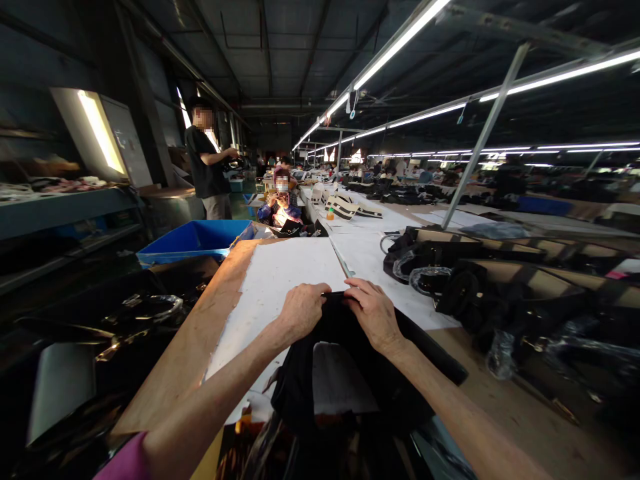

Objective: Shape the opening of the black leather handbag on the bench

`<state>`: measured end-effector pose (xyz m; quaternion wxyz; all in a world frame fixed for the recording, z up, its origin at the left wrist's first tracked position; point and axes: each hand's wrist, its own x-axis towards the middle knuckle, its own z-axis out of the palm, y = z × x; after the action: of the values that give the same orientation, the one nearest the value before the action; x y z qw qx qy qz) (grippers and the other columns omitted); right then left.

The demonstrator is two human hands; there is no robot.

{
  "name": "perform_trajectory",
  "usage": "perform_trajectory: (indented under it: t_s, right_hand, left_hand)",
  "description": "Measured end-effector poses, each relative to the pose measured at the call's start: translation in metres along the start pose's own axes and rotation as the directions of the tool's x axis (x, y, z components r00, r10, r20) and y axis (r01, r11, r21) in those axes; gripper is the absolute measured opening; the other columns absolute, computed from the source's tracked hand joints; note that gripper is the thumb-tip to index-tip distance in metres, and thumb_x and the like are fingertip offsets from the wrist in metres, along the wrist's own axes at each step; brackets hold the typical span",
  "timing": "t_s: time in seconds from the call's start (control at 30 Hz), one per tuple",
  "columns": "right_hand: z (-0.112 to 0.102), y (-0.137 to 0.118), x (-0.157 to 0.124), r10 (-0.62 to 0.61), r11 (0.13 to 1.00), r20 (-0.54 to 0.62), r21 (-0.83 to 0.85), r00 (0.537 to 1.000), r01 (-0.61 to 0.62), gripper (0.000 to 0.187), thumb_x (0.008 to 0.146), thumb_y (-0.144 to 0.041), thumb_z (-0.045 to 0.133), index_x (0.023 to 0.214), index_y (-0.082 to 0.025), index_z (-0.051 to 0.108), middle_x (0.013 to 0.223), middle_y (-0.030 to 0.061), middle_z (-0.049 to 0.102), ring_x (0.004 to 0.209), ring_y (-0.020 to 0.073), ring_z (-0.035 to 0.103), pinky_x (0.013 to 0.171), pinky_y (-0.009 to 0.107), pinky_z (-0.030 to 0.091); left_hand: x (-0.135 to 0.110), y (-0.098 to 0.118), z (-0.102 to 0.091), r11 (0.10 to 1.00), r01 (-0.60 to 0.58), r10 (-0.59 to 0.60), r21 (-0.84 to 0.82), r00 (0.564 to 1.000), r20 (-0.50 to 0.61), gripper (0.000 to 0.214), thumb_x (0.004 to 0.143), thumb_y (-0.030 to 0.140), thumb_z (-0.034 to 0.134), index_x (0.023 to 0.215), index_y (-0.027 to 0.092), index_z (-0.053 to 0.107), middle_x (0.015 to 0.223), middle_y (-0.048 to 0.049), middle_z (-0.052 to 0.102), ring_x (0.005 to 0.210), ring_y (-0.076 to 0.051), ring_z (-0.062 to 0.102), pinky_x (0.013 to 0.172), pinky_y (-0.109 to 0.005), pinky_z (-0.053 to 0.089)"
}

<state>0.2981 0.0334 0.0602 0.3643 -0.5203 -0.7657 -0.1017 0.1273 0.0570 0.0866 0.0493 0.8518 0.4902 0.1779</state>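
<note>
A black fabric piece (350, 327), perhaps part of a bag, stands in front of me over the near end of the table. A gap in its middle shows white paper behind it. My left hand (303, 311) pinches its top edge, the fingers curled and pressed together. Just to the right, my right hand (374, 313) grips the same edge, thumb below and fingers on top. The two hands are a short way apart. Below, the lower part of the black piece merges into dark material, and I cannot make out where it ends.
White paper (290, 267) covers much of the wooden table (170, 363). Black bags (525, 287) with plastic-wrapped handles crowd the right side. A blue bin (195, 239) stands at the left. One person (207, 160) stands beyond it; another person (281, 203) sits at the table's far end.
</note>
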Motion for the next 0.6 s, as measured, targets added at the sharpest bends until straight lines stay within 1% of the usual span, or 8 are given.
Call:
perform_trajectory:
  t_s: [0.07, 0.3, 0.47, 0.6]
  right_hand:
    - [0.0007, 0.0010, 0.0009, -0.007, 1.000, -0.005, 0.008, 1.000, 0.007, 0.012, 0.076, -0.013, 0.055, 0.079, -0.023, 0.060, 0.106, -0.0003, 0.057, 0.096, 0.0182, 0.051, 0.083, 0.033, 0.038]
    - [-0.0062, 0.0010, 0.0051, -0.046, 0.997, 0.070, 0.065, 0.996, 0.042, 0.011, 0.074, -0.014, 0.057, 0.070, -0.024, 0.059, 0.112, -0.0017, 0.054, 0.100, 0.0186, 0.048, 0.084, 0.034, 0.038]
    - [-0.0013, 0.0021, 0.0059, -0.016, 1.000, 0.043, 0.023, 0.999, 0.015, 0.012, 0.076, -0.011, 0.054, 0.073, -0.023, 0.058, 0.108, -0.0006, 0.055, 0.095, 0.0176, 0.050, 0.081, 0.033, 0.039]
    - [0.0011, 0.0021, 0.0052, -0.004, 0.999, 0.003, 0.047, 1.000, 0.004, 0.011, 0.077, -0.011, 0.052, 0.075, -0.021, 0.055, 0.101, 0.0011, 0.057, 0.091, 0.0173, 0.051, 0.080, 0.032, 0.039]
  left_hand:
    - [0.0001, -0.0012, -0.0002, 1.000, 0.002, -0.002, -0.015, 1.000, 0.008, 0.030, 0.080, 0.019, 0.038, 0.100, 0.028, 0.058, 0.089, -0.0014, 0.067, 0.086, -0.018, 0.060, 0.073, -0.027, 0.043]
    - [-0.0009, -0.0018, 0.0007, 1.000, -0.005, 0.005, -0.025, 1.000, -0.011, 0.030, 0.079, 0.019, 0.038, 0.099, 0.028, 0.059, 0.088, -0.0015, 0.068, 0.085, -0.019, 0.060, 0.071, -0.027, 0.043]
    - [-0.0007, -0.0008, 0.0018, 0.999, -0.014, 0.013, -0.035, 1.000, -0.022, 0.030, 0.078, 0.020, 0.039, 0.099, 0.028, 0.059, 0.089, -0.0011, 0.068, 0.085, -0.019, 0.061, 0.072, -0.028, 0.043]
    - [-0.0003, -0.0004, 0.0016, 1.000, -0.014, 0.013, -0.026, 1.000, -0.021, 0.030, 0.079, 0.020, 0.039, 0.099, 0.028, 0.059, 0.090, -0.0009, 0.068, 0.085, -0.019, 0.060, 0.073, -0.028, 0.043]
